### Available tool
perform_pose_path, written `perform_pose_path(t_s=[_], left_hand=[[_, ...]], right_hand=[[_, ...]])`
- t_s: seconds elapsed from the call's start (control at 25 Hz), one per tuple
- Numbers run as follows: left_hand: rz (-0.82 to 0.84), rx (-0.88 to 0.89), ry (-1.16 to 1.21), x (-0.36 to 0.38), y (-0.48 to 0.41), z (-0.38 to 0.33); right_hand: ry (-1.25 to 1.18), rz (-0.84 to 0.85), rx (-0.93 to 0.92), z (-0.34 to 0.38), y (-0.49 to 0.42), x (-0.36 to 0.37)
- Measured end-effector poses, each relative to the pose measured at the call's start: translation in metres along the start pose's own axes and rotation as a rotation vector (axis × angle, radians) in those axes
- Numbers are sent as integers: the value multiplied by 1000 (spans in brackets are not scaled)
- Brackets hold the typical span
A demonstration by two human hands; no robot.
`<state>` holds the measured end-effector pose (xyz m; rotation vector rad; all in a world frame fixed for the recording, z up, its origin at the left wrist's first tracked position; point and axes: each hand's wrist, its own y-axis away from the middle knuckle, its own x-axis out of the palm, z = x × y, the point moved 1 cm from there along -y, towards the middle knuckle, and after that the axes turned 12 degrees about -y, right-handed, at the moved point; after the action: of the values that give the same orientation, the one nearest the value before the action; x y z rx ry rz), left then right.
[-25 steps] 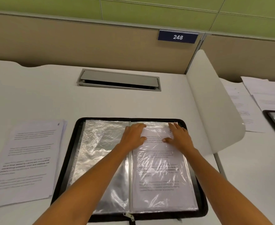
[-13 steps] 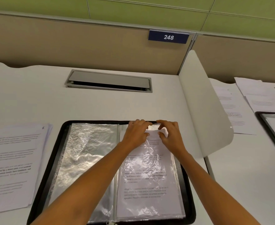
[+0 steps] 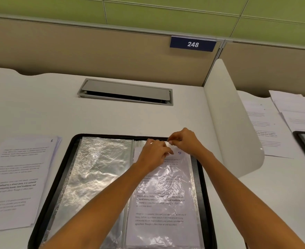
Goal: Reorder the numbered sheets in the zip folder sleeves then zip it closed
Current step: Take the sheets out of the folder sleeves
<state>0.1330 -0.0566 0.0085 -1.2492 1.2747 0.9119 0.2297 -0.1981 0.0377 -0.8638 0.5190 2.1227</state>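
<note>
Head view: your zip folder [image 3: 47, 203] lies open and flat on the white desk [image 3: 40, 108], filling the lower middle of the frame. Its left sleeve [image 3: 97, 177] shows only crinkled clear plastic. The right sleeve [image 3: 193, 178] holds a printed sheet [image 3: 162, 209] with "10" handwritten at its upper right corner.

Both your hands meet at the top of that sleeve, close together. Your right hand [image 3: 185, 141] pinches the sleeve's top edge just below the folder's upper rim. Your left hand [image 3: 153, 155] has its fingers curled in, pinching the top of the sheet.

A stack of sheets [image 3: 16, 180] lies at the left of the frame, just beside the folder. A cable hatch [image 3: 126, 91] sits above the folder, and a white divider [image 3: 232, 126] stands to the right.
</note>
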Motion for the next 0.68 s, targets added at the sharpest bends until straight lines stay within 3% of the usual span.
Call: perform_pose_path(t_s=[0.12, 0.24, 0.4, 0.68], left_hand=[[1, -26, 1, 2, 0, -1], [21, -56, 7, 3, -2, -1], [31, -66, 18, 3, -6, 2], [55, -82, 27, 4, -7, 10]], right_hand=[[511, 174, 136, 12, -13, 2], [713, 260, 299, 15, -19, 3], [707, 348, 322, 12, -23, 9], [519, 244, 270, 6, -35, -1]])
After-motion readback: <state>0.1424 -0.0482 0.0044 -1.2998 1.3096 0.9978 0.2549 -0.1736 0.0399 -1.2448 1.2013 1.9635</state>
